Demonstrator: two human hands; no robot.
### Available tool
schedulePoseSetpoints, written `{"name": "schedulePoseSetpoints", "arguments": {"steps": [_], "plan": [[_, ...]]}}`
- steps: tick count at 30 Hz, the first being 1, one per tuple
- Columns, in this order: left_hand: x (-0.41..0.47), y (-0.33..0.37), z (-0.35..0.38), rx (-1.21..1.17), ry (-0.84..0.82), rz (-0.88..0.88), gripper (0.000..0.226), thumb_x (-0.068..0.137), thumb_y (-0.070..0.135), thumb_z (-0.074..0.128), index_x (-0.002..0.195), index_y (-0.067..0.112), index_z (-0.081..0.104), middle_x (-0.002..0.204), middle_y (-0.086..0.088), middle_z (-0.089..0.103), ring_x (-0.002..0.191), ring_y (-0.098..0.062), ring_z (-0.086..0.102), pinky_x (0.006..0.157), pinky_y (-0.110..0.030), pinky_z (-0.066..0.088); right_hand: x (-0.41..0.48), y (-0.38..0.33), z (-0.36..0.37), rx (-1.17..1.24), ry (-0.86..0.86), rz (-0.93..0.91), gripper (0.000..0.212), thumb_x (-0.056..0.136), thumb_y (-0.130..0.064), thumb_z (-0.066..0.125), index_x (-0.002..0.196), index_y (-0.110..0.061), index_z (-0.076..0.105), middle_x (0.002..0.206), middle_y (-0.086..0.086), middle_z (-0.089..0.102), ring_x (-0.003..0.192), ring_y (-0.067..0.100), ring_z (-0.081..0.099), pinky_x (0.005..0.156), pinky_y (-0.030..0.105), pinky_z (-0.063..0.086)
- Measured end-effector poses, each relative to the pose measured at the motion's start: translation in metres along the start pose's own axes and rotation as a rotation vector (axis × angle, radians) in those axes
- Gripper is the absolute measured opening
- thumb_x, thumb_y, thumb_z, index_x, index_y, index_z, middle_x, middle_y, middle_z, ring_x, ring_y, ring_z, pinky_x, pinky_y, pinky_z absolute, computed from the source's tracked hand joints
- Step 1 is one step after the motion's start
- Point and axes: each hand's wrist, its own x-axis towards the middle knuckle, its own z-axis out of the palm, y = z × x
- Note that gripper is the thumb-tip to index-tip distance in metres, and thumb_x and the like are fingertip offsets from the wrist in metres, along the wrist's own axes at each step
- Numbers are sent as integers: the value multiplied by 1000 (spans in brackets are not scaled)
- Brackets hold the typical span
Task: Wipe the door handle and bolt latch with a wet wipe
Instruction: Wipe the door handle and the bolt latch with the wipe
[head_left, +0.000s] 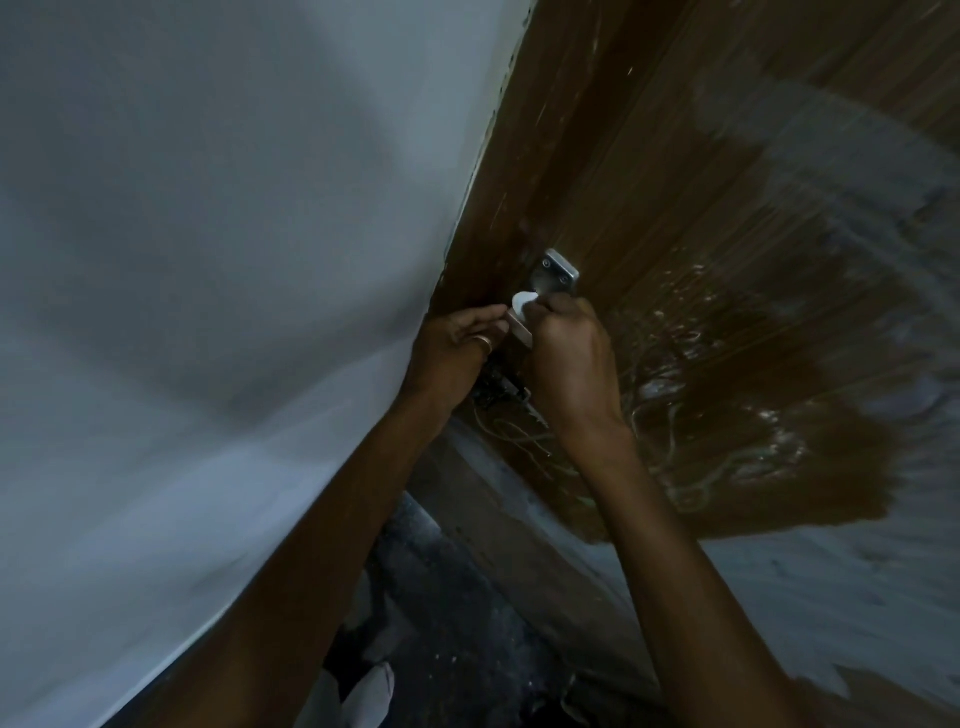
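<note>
A metal door handle (555, 276) with a screwed plate is fixed to the brown wooden door (727, 208). My right hand (571, 364) grips the handle's lower part with a white wet wipe (523, 301) showing above its fingers. My left hand (457, 348), wearing a ring, touches the hardware beside the wipe at the door's edge; its fingertips look pinched there. A dark bolt latch (496, 387) shows between my two wrists, mostly hidden.
A pale grey wall (234, 260) fills the left side, meeting the door frame. The door's lower part carries whitish smears and scribbles (701, 441). Dark speckled floor (441, 597) lies below, with light cloth near the bottom edge.
</note>
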Motion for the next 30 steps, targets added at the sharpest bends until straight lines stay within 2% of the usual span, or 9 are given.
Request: {"name": "schedulePoseSetpoints", "arguments": {"steps": [3, 6, 10, 16, 20, 23, 26, 28, 30], "plan": [[0, 0, 2, -69, 8, -34, 29, 92, 19, 68, 120, 19, 70, 110, 10, 71, 108, -3, 64, 103, -36, 51, -13, 9, -13, -7, -54, 62, 38, 89, 5, 59, 123, -8, 67, 119, 14, 64, 110, 28, 58, 87, 34, 52], [1, -1, 2, -102, 10, -43, 29, 90, 19, 70, 119, 19, 71, 109, 10, 73, 105, -2, 65, 103, -36, 51, -15, 7, -34, 51, 53, 95, 50, 82, 9, 65, 130, -6, 64, 124, 16, 65, 112, 32, 59, 94, 38, 54], [2, -2, 3, -95, 29, -30, 24, 89, 22, 72, 113, 26, 73, 105, 17, 72, 104, 0, 65, 102, -36, 52, 18, -1, -39, 5, 246, 37, 39, 86, 3, 63, 125, 0, 66, 123, 19, 64, 111, 35, 58, 85, 38, 55], [3, -2, 4, -108, 19, -38, 27, 90, 19, 71, 117, 19, 72, 110, 10, 73, 105, -2, 66, 103, -37, 51, 33, -6, -22, -192, 109, -33, 24, 86, 1, 64, 110, 0, 69, 116, 16, 62, 108, 32, 56, 72, 32, 52], [4, -4, 4, -108, 23, -48, 27, 89, 18, 71, 116, 19, 72, 111, 8, 73, 106, -4, 66, 103, -37, 51, 29, -4, -24, -173, 104, 22, 27, 89, 3, 57, 113, -1, 69, 113, 15, 65, 102, 30, 59, 67, 33, 51], [5, -5, 5, -120, 32, -68, 24, 88, 19, 72, 111, 25, 73, 102, 16, 73, 105, -2, 65, 104, -38, 50, 15, -1, -27, -141, 95, 93, 25, 86, 4, 63, 110, -3, 68, 110, 15, 67, 99, 30, 61, 69, 33, 52], [5, -5, 4, -124, 23, -74, 21, 88, 19, 72, 107, 29, 74, 103, 16, 74, 106, -4, 66, 104, -39, 50, 0, 6, -32, -99, 81, 207, 25, 85, 3, 68, 108, -6, 70, 100, 14, 68, 92, 30, 63, 70, 34, 50], [6, -5, 4, -117, 17, -73, 23, 88, 18, 72, 110, 27, 73, 105, 15, 73, 107, -5, 65, 104, -40, 50, -4, 9, -38, -59, 119, 235, 24, 83, 5, 65, 104, -4, 72, 93, 16, 67, 85, 33, 63, 67, 34, 48], [8, -6, 4, -102, 16, -73, 23, 88, 20, 73, 108, 28, 74, 104, 17, 73, 108, -6, 65, 105, -41, 50, 3, 7, -42, -60, 187, 198, 25, 84, 5, 67, 108, -2, 71, 95, 17, 67, 86, 35, 63, 67, 31, 44]]}}
